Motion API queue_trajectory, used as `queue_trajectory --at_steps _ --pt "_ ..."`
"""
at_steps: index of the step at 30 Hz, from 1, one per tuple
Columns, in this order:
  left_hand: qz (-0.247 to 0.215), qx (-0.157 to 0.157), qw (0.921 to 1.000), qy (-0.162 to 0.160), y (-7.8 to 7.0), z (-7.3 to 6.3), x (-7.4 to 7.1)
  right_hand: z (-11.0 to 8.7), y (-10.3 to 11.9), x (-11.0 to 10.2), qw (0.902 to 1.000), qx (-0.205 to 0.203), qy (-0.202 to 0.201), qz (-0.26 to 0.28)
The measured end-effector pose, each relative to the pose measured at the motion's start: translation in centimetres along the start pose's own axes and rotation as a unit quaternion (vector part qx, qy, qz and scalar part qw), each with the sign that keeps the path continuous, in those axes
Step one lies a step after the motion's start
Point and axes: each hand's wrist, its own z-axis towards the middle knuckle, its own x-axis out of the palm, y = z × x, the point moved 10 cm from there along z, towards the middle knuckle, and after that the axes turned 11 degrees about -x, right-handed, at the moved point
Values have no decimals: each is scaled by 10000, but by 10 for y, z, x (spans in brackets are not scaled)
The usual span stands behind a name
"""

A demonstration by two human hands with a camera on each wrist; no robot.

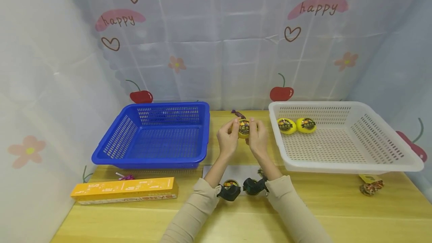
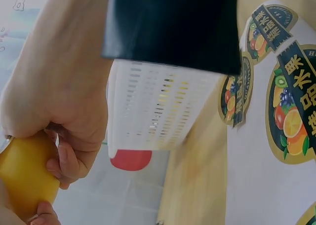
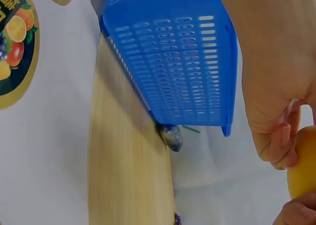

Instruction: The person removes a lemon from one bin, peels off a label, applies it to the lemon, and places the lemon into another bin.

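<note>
Both hands hold a yellow lemon (image 1: 243, 128) up over the middle of the table. A dark oval label with fruit pictures is on the side facing me. My left hand (image 1: 228, 140) grips its left side, and my right hand (image 1: 258, 140) grips its right side, thumbs near the label. In the left wrist view, curled fingers surround the smooth lemon (image 2: 27, 173). Under my wrists lies a white sheet (image 2: 254, 180) bearing several fruit stickers (image 2: 291, 119), partly hidden by the dark wrist straps.
A blue basket (image 1: 150, 163) stands at left; a white basket (image 1: 351, 166) at right contains two labelled lemons (image 1: 306, 125). An orange-yellow box (image 1: 125, 190) lies front left, near a purple-wrapped lollipop (image 1: 126, 177). Purple wrapped candy (image 1: 239, 114) lies behind my hands, brown wrapped candy (image 1: 371, 187) at right.
</note>
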Motion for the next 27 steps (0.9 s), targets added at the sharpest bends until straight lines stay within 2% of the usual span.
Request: queue_trajectory --at_steps 4,6,8,11,20,22,27 --pt "112 32 9998 -134 -2 -1 -2 -2 19 1 9998 56 204 -6" --pt "137 42 9997 -189 -3 -2 -2 -2 19 1 9995 127 302 14" --pt "151 44 9996 -218 -3 -3 -3 -2 19 2 9991 207 375 24" --pt "147 49 9996 -241 -4 -3 -3 1 1 3 9989 206 416 5" --pt "184 -169 9993 -269 -2 -3 -5 2 1 3 9982 338 495 88" --pt "181 -170 9992 -306 -4 -3 -6 2 3 4 9969 461 636 -39" --pt "205 -179 9989 -392 -4 -3 -10 0 4 12 9879 719 1343 -305"
